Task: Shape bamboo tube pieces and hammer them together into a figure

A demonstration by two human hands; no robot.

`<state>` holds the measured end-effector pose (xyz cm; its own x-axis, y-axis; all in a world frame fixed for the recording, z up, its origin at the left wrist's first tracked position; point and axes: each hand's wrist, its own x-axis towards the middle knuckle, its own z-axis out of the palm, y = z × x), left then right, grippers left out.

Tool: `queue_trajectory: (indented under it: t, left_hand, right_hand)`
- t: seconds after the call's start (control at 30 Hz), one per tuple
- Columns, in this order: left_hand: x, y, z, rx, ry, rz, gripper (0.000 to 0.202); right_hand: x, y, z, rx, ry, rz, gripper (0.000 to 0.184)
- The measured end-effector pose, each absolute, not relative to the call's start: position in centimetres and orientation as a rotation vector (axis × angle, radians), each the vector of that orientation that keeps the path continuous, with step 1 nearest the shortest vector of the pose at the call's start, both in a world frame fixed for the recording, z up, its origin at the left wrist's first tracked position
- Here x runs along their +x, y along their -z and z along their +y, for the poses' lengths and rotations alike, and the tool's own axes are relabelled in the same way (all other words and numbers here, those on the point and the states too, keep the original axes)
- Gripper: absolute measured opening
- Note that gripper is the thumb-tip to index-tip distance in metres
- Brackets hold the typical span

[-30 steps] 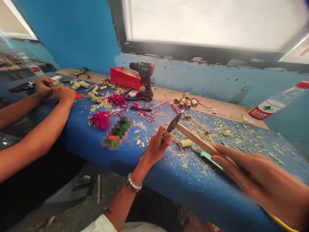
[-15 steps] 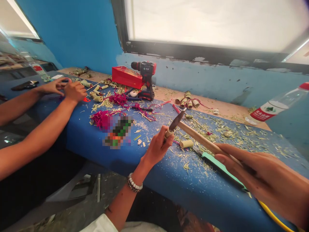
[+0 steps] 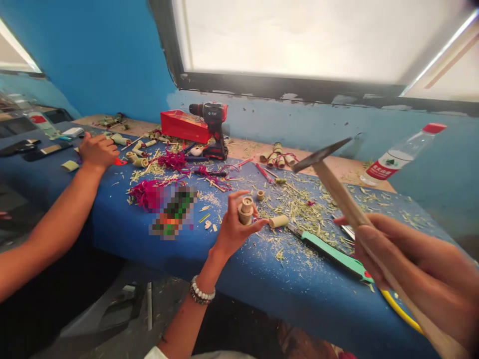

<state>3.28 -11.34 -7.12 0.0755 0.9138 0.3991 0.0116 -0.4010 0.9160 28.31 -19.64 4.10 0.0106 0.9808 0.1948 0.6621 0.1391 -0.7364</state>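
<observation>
My left hand (image 3: 229,230) is curled around a short bamboo piece (image 3: 245,217), holding it upright above the blue table cover, with the thumb stretched out to the right. A narrower bamboo plug (image 3: 247,203) sits on top of that piece. In my right hand (image 3: 404,259) is a wooden-handled hammer (image 3: 342,194), its metal head raised above and to the right of the bamboo. Just beyond my left hand stands a small bamboo ring (image 3: 260,195). A cut bamboo tube (image 3: 279,221) lies beside my left thumb, near a green-handled tool (image 3: 333,252).
Bamboo shavings (image 3: 299,199) litter the blue cover. Behind are a cordless drill (image 3: 215,127), a red box (image 3: 183,127) and tied bamboo pieces (image 3: 277,157). A water bottle (image 3: 396,157) stands right. Magenta string (image 3: 144,194) lies left, near another person's hand (image 3: 98,152).
The hammer head has lifted away from the bamboo, up and to the right. My left fingers have loosened, revealing the piece and its plug. At left, the other person's two hands have separated.
</observation>
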Motion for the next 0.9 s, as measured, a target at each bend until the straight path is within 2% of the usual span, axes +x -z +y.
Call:
queue_trajectory:
  t: [0.2, 0.33, 0.5, 0.63, 0.73, 0.83, 0.9]
  left_hand:
    - [2.6, 6.1, -11.3, 1.267, -1.313, 0.991, 0.038]
    - [1.7, 5.2, -11.5, 0.996, -1.396, 0.822, 0.041]
    - [0.6, 4.5, -12.4, 0.885, -1.393, 0.718, 0.045]
    - [-0.1, 4.5, -13.0, 0.832, -1.326, 0.585, 0.039]
    - [-0.4, 4.7, -13.3, 0.849, -1.272, 0.51, 0.038]
    - [-0.2, 4.7, -13.7, 1.011, -1.241, 0.59, 0.036]
    - [0.1, 4.4, -14.1, 1.212, -1.185, 0.736, 0.034]
  right_hand:
    - [27.9, 0.3, -20.2, -1.626, -0.917, -1.885, 0.045]
    - [26.1, 2.1, -19.6, -1.522, -1.112, -1.942, 0.045]
    - [22.8, 3.2, -17.7, -1.356, -1.191, -1.99, 0.044]
    - [20.8, 4.5, -16.3, -1.361, -1.036, -2.012, 0.042]
    - [20.4, 5.2, -15.8, -1.372, -0.701, -2.116, 0.038]
    - [20.7, 4.3, -15.5, -1.366, -0.387, -2.182, 0.035]
    - [20.9, 2.7, -15.2, -1.325, -0.33, -2.161, 0.034]
